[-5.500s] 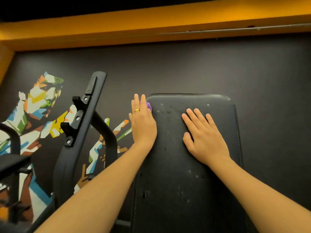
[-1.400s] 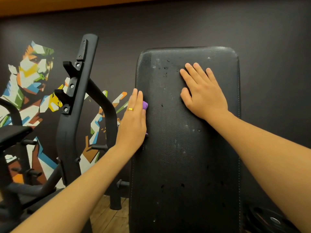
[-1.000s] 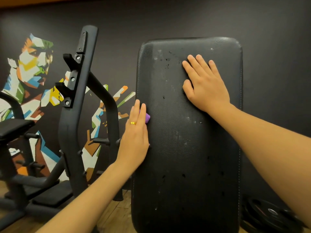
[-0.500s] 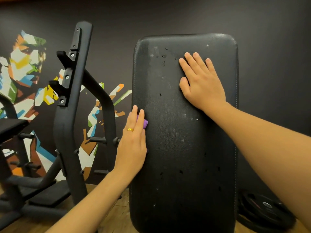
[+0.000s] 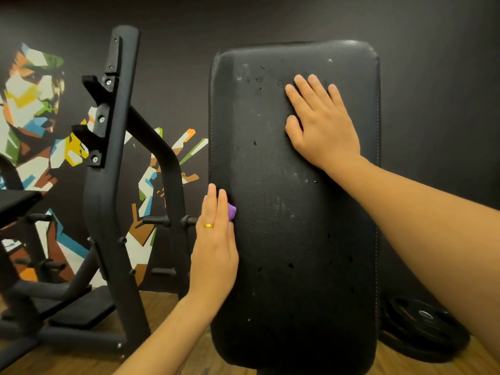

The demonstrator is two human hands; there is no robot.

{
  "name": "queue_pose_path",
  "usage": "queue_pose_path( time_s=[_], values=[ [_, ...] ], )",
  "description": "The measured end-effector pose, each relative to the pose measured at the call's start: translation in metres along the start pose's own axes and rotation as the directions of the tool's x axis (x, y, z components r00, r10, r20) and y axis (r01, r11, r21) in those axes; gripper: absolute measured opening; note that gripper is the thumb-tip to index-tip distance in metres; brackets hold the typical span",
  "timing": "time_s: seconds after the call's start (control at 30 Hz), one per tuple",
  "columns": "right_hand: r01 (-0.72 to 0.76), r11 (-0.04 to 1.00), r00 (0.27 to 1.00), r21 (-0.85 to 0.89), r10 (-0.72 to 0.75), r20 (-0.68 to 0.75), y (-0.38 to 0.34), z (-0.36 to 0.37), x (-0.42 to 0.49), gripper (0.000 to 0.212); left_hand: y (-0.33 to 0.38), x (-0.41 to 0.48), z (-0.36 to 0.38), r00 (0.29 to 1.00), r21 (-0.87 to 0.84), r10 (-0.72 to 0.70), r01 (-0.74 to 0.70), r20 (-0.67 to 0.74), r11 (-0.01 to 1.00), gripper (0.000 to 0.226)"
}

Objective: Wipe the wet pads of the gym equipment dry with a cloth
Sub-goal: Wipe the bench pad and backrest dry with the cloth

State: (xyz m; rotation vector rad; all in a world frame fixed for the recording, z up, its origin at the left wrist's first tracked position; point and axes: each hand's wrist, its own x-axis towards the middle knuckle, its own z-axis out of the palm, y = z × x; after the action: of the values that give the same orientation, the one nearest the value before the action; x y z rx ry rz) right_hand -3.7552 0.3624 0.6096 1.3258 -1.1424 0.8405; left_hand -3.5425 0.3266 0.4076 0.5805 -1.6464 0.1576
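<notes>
A tall black padded backrest [image 5: 292, 226] stands upright in front of me, its leather pitted and speckled with pale spots. My left hand [image 5: 215, 250], with a gold ring, presses a purple cloth [image 5: 232, 211] flat against the pad's left side edge about halfway down; only a small corner of the cloth shows past my fingers. My right hand [image 5: 322, 125] lies flat and spread on the pad's upper right face, holding nothing.
A black steel rack upright [image 5: 111, 169] with hooks stands just left of the pad. Behind it is a dark wall with a colourful mural [image 5: 32, 109]. Black weight plates [image 5: 424, 334] lie on the wooden floor at the lower right.
My left hand has slid the purple cloth down the pad's left edge from near the top to about mid-height. My right hand has stayed pressed on the upper pad.
</notes>
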Motion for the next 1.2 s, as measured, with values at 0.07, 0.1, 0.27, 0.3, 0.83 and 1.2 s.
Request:
queue_pose_path(
  time_s=[0.07,0.1,0.27,0.3,0.83,1.2],
  values=[
    [-0.001,1.000,1.000,0.006,0.001,0.022,0.000,-0.003,0.000,0.060,0.000,-0.010,-0.001,0.997,-0.027,-0.070,0.070,0.027,0.997,0.076],
    [-0.005,1.000,0.999,0.013,0.005,0.044,-0.002,-0.005,0.000,0.061,-0.001,-0.012,-0.002,0.995,-0.020,-0.086,0.087,0.041,0.996,0.075],
    [-0.045,0.980,0.995,0.193,0.026,0.100,-0.016,-0.043,-0.047,0.059,0.005,-0.014,-0.009,0.986,0.034,-0.135,0.132,0.100,0.991,0.068],
    [-0.036,0.975,0.996,0.220,0.017,0.090,-0.018,-0.054,-0.068,0.058,0.006,-0.016,-0.009,0.984,0.022,-0.148,0.147,0.103,0.989,0.068],
    [-0.058,0.997,0.983,0.050,0.049,0.176,-0.007,-0.027,-0.200,0.065,-0.001,-0.025,-0.004,0.997,0.022,-0.054,0.053,0.062,0.998,0.065],
    [-0.059,0.997,0.985,0.042,0.051,0.166,-0.008,-0.027,-0.201,0.065,-0.010,-0.088,-0.006,0.990,0.170,0.051,-0.073,0.130,0.983,0.061]
  ],
)
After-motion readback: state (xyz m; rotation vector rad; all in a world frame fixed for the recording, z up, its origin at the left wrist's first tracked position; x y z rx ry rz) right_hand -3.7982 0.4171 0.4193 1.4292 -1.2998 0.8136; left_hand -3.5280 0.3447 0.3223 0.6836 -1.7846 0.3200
